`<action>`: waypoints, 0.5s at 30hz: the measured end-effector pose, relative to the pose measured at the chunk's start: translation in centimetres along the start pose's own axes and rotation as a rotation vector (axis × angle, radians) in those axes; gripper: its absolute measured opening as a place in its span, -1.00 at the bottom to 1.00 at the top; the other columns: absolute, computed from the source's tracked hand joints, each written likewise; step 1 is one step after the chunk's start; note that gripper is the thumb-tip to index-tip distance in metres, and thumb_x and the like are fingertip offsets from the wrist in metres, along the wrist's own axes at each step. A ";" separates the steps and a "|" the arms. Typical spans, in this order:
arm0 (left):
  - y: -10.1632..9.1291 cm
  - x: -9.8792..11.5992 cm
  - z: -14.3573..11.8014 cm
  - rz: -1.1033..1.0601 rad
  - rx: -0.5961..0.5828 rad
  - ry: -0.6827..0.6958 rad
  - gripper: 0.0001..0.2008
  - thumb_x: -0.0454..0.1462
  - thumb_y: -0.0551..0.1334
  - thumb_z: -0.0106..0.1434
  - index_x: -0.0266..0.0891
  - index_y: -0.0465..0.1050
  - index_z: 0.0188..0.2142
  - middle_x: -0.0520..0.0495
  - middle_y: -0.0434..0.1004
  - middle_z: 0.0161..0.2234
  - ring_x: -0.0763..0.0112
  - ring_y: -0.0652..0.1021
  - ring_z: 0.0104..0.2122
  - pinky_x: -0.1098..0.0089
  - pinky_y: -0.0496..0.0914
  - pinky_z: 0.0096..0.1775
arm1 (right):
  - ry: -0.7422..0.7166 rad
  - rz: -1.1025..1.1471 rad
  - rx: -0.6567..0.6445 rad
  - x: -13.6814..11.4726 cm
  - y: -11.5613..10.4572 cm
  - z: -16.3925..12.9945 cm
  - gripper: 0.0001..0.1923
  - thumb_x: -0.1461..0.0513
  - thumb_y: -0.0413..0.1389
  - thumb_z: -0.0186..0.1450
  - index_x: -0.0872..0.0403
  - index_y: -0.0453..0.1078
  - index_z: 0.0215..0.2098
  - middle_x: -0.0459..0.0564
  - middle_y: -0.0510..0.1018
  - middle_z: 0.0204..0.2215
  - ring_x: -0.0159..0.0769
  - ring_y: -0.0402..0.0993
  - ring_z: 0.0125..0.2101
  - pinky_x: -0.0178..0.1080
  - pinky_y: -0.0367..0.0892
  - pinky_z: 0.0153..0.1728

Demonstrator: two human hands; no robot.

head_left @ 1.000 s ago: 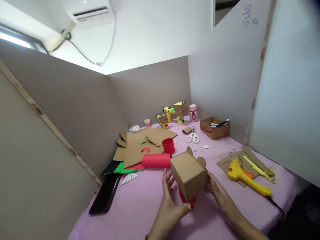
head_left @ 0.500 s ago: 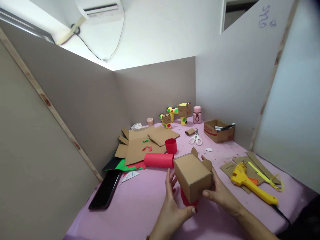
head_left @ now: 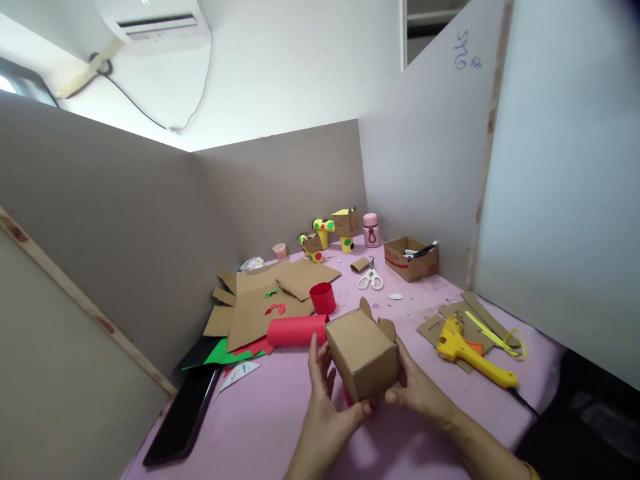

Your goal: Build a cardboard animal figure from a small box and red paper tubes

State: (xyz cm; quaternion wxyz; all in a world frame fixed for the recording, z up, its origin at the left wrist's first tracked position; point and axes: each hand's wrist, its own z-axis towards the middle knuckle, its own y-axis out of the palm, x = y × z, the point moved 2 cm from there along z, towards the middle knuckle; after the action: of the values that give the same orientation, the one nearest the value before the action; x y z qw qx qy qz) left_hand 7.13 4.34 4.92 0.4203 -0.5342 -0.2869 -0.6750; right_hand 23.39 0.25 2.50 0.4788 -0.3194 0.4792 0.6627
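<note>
Cardboard box (head_left: 363,352) unmarked, between left hand (head_left: 324,407), right hand (head_left: 416,387)

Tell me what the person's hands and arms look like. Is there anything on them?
Both arms are bare, with no sleeves showing. The left hand has red polish on its thumbnail. The right hand wears no rings or gloves; something yellow shows at the picture's bottom edge near that arm.
</note>
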 end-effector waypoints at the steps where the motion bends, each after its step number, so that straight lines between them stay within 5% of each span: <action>1: 0.0 0.1 0.0 -0.014 0.012 -0.009 0.17 -0.05 0.40 -0.08 0.10 -0.52 0.22 -0.18 -0.13 0.26 0.07 0.03 0.26 0.07 -0.01 0.21 | -0.004 -0.001 0.001 0.0 -0.1 -0.1 0.26 -0.09 0.34 -0.09 -0.04 -0.35 0.31 0.18 -0.05 0.30 -0.05 -0.08 0.25 -0.03 -0.07 0.19; 5: 0.0 0.3 0.2 -0.073 0.055 -0.044 0.16 -0.07 0.40 -0.09 0.12 -0.50 0.22 -0.14 -0.09 0.24 0.14 0.01 0.27 0.16 0.03 0.21 | -0.041 0.017 0.046 0.1 -0.3 -0.1 0.17 -0.18 0.25 -0.04 -0.08 -0.31 0.31 0.14 -0.10 0.31 -0.10 -0.13 0.27 -0.04 -0.08 0.18; 15: -0.3 -0.5 1.3 -0.172 0.204 -0.052 0.19 0.00 0.42 -0.19 0.17 -0.42 0.24 -0.16 0.02 0.21 0.04 0.27 0.15 0.21 0.38 -0.02 | -0.060 0.013 0.270 -0.5 -1.1 -0.1 -0.15 -0.26 0.00 0.13 -0.13 -0.08 0.27 0.10 0.18 0.21 -0.07 0.11 0.17 0.00 -0.01 0.11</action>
State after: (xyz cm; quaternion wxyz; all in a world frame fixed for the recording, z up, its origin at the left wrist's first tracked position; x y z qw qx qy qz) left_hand 7.52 5.71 4.83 0.4056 -0.4793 -0.4097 -0.6618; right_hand 24.64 0.10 2.55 0.5270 -0.2290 0.5516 0.6047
